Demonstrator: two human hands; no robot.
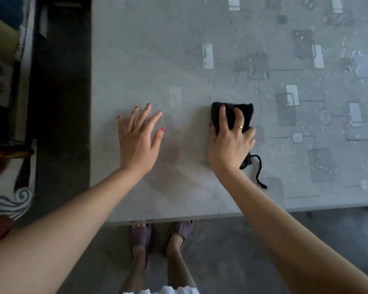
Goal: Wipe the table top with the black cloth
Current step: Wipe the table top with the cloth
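The grey table top [157, 60] carries a printed pattern of squares and fills most of the view. A folded black cloth [245, 112] lies flat on it right of centre, with a loose thread trailing toward the near edge. My right hand [229, 143] presses down on the cloth, fingers spread over it; most of the cloth is hidden under the palm. My left hand [137, 139] rests flat on the bare table to the left, fingers apart, holding nothing.
The table's near edge [179, 217] runs across the lower view, with my feet in purple slippers [141, 235] on the grey floor below it. Past the table's left edge is a dark floor strip and patterned fabric [6, 81].
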